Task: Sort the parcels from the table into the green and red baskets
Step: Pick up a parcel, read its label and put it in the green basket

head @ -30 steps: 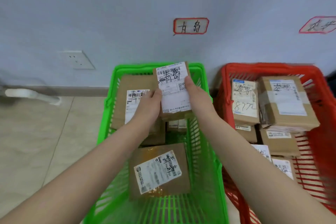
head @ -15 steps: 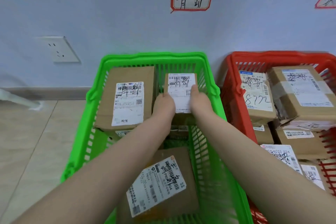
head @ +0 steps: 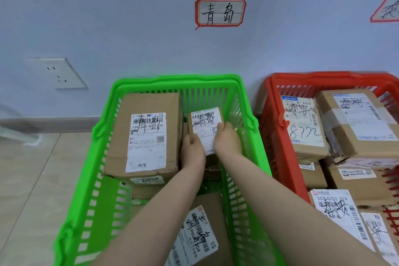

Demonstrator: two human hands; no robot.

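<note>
We hold the small parcel [head: 204, 123] inside the green basket [head: 177, 81], toward its far right part, just beside the large parcel [head: 146, 136] that fills the far left. It looks like a stiff little cardboard box with a paper label over its top, probably light, since 2 hands carry it by the near corners alone. The card should resist squeezing, though the glossy label may be a bit slick, so we judge the plain cardboard edges the better place to grip. Nothing suggests it is fragile, but we cannot tell what is inside.

Our left hand [head: 193, 150] clamps the near left corner, thumb on top and the other fingers hidden beneath. Our right hand [head: 226, 140] clamps the near right corner, thumb pressed on the label; its remaining fingers are out of sight too. Both forearms reach forward and down into the basket, nearly parallel, wrists close together.

Whether the box already rests on what lies under it, we cannot tell. Another parcel [head: 198, 231] lies nearer us in the same basket. The red basket [head: 323, 77] to the right holds several more.
</note>
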